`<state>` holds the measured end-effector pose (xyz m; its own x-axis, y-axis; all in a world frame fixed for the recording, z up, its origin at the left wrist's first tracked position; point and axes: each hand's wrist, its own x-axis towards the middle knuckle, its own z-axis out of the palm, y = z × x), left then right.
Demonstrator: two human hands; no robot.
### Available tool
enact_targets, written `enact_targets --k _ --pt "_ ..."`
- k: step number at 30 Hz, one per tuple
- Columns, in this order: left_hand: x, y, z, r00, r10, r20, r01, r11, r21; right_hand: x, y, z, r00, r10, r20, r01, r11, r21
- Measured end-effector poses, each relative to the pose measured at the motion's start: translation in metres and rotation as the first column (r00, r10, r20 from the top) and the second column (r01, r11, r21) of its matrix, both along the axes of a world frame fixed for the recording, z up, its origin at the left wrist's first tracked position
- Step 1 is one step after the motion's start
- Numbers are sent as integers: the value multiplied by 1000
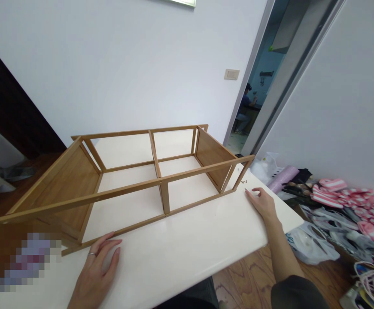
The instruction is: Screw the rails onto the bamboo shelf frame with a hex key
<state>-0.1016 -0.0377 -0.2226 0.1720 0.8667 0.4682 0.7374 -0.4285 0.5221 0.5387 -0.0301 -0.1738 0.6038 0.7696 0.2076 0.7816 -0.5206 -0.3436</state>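
A brown wooden shelf frame lies on its side across a white table, with panels at both ends and a divider in the middle. My left hand, a ring on one finger, rests with fingers apart on the tabletop; its fingertips are at the frame's near lower rail. To the right of the frame, my right hand is just above the table, thumb and forefinger pinched on a small thin piece that looks like a screw. Several small screws lie beyond it, close to the frame's right end.
Plastic bags, pink-striped cloth and a lilac roll are piled right of the table. A white wall stands behind. Through the doorway, a person sits in another room. A pixelated patch covers something at lower left.
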Motion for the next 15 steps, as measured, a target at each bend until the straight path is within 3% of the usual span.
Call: enact_targets --k 15 --pt "12 -7 20 1000 20 15 -19 1000 -20 6 9 -2 999 -19 -28 16 994 -110"
